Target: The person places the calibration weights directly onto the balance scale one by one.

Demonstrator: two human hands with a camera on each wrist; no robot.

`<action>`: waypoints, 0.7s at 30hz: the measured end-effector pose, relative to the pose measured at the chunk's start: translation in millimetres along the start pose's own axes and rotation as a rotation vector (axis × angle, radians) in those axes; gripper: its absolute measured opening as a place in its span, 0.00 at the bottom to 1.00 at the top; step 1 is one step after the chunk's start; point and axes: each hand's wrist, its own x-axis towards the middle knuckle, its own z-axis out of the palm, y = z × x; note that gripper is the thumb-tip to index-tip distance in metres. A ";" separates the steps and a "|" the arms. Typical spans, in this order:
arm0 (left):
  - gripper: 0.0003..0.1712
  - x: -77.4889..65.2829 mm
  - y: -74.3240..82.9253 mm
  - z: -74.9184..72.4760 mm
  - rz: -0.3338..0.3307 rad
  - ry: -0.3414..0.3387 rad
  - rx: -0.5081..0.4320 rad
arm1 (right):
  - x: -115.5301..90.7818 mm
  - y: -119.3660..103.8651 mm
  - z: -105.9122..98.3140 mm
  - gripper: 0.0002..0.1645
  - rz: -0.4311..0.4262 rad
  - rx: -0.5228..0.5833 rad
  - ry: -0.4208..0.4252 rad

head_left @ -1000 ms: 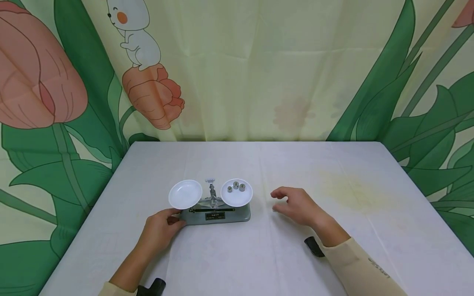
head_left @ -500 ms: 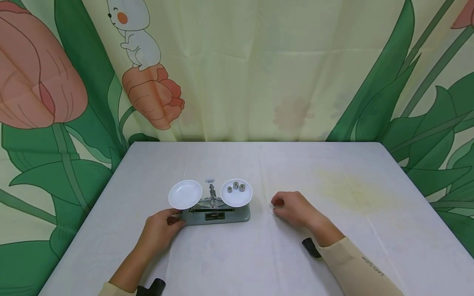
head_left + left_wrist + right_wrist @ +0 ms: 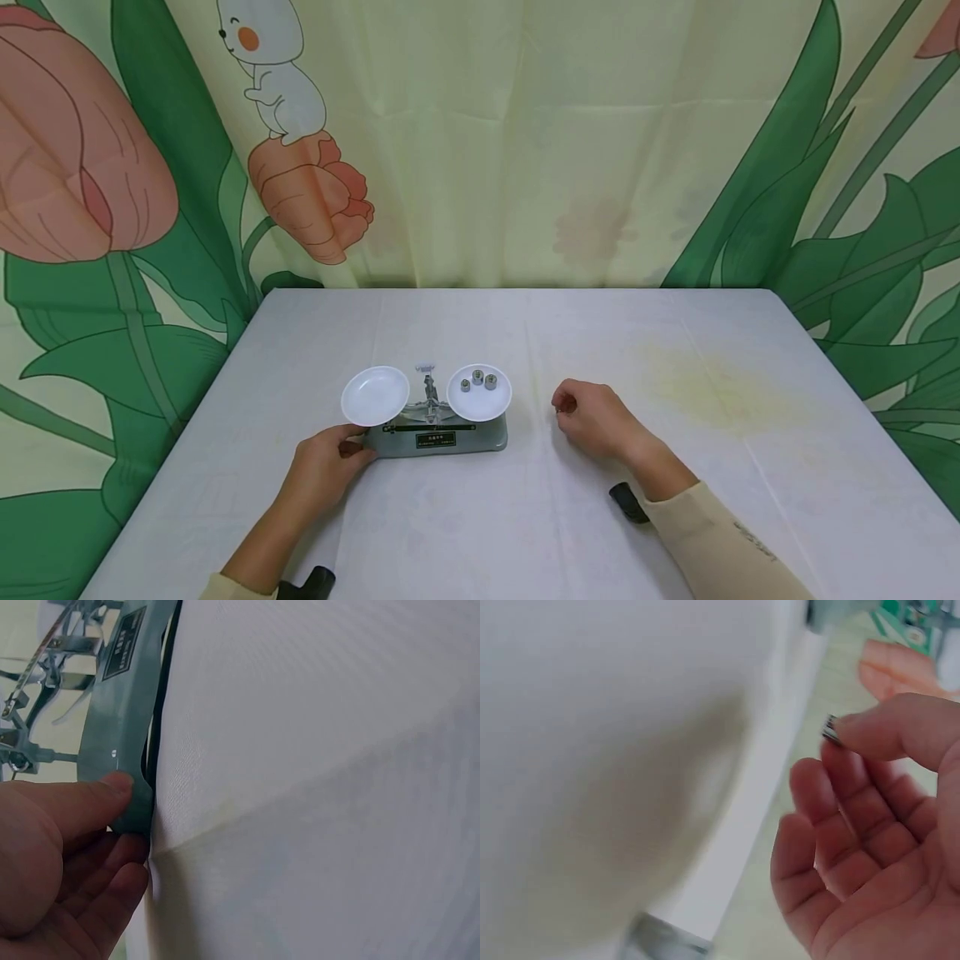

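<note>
A grey-green balance scale (image 3: pixel 441 442) stands on the table, with two white pans on top. Its right pan (image 3: pixel 480 408) bears three small metal nuts (image 3: pixel 491 381); nothing lies in the left pan (image 3: pixel 375 395). My left hand (image 3: pixel 324 467) grips the left end of the scale base (image 3: pixel 112 742), thumb on the front face and fingers curled behind the end. To the right of the scale, my right hand (image 3: pixel 600 421) pinches a small metal nut (image 3: pixel 830 728) between thumb and index finger. In the head view the fingers hide that nut.
A white cloth covers the table (image 3: pixel 465 525). Behind it hangs a patterned curtain (image 3: pixel 525 167) at the far edge. A black wrist camera (image 3: pixel 628 502) sits under the right wrist, and another (image 3: pixel 307 583) by the left one.
My right thumb and index finger have closed from a spread pose into a pinch, and the hand has risen slightly in view. The left hand and the scale stay put.
</note>
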 end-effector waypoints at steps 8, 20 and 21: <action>0.23 0.5 5.6 2.0 0.002 -0.002 -0.001 | -1.2 -17.5 -12.2 0.05 -0.097 0.078 0.165; 0.23 3.5 13.8 6.4 0.013 0.009 -0.016 | 7.4 -55.3 -14.3 0.06 -0.192 0.080 0.197; 0.23 3.7 14.5 7.0 0.016 0.009 -0.018 | 8.6 -57.7 -13.6 0.06 -0.195 0.082 0.191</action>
